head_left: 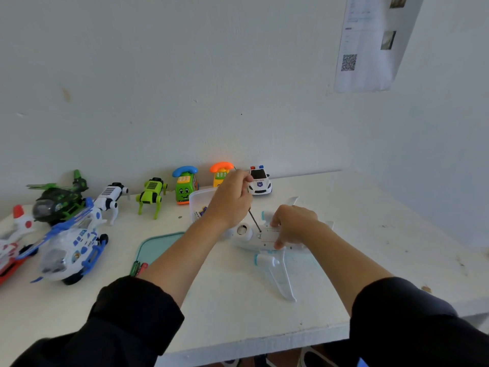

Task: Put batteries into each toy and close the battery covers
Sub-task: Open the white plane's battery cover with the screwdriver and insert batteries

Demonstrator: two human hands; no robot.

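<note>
"POLICE" on toy police car [259,183] hood, other print illegible

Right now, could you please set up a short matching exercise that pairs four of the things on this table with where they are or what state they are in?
Things:
1. screwdriver
2. plane
3. police car
4. tray

Places or states:
A. at the back by the wall
B. flat on the table, partly under the left forearm
C. gripped in the left hand, tip down on the plane
D. belly up, steadied by the right hand

Pairs: 1-C, 2-D, 3-A, 4-B
</note>
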